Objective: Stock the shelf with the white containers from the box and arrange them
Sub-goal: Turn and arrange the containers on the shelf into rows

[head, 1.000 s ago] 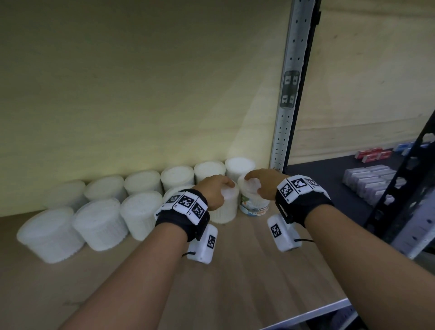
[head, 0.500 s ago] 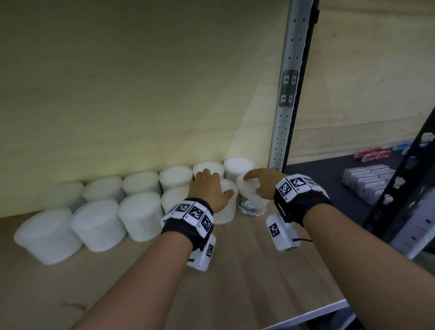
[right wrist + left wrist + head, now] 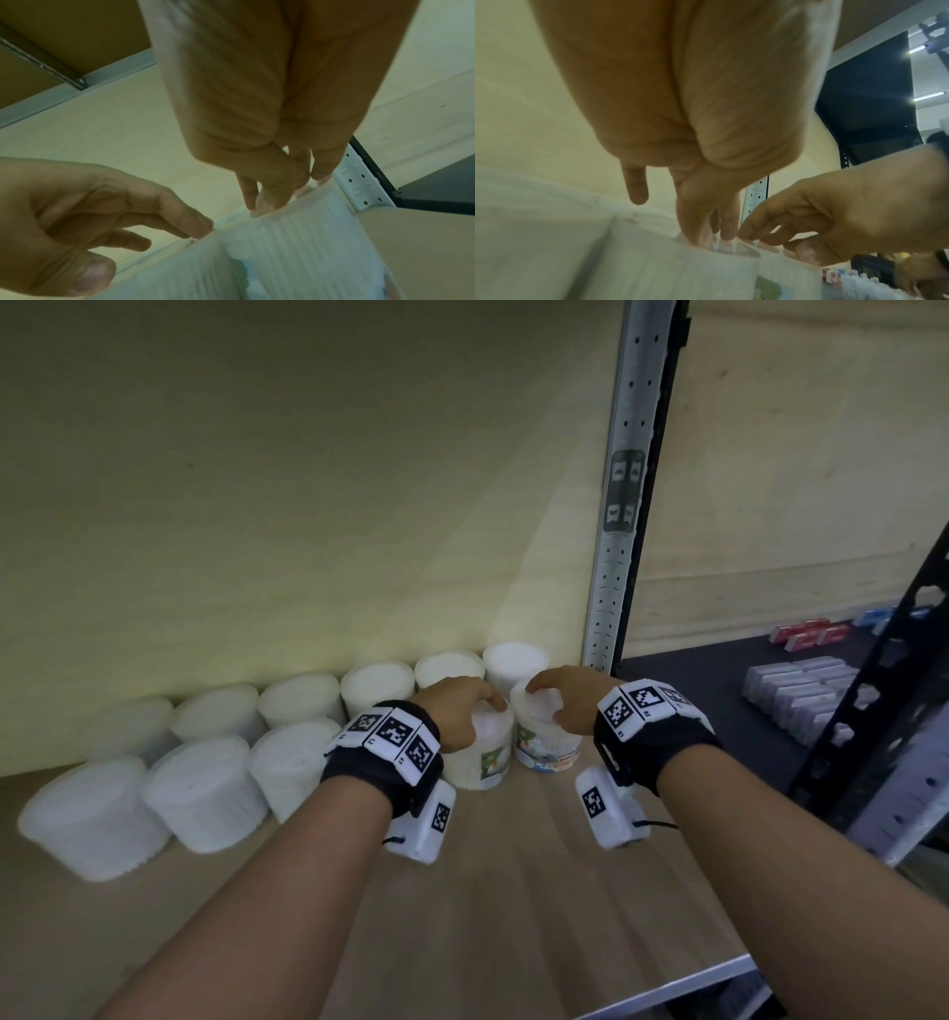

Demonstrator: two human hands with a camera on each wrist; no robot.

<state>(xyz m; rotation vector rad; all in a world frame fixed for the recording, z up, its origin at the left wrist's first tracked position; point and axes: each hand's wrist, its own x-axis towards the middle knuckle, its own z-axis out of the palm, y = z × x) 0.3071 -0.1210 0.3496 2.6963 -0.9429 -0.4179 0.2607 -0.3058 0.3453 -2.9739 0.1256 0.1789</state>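
Toward the back right corner of the shelf (image 3: 513,891), both hands sit on the last two tubs of the front row. The left hand (image 3: 457,711) has its fingertips curled over the lid of one white container (image 3: 482,752); the right hand (image 3: 570,701) grips the lid rim of its neighbour, the labelled container (image 3: 544,742), just beside it. Both seem to be light top holds, though blur hides the contact. Turning each tub gently, labels forward, should square them with the row behind.
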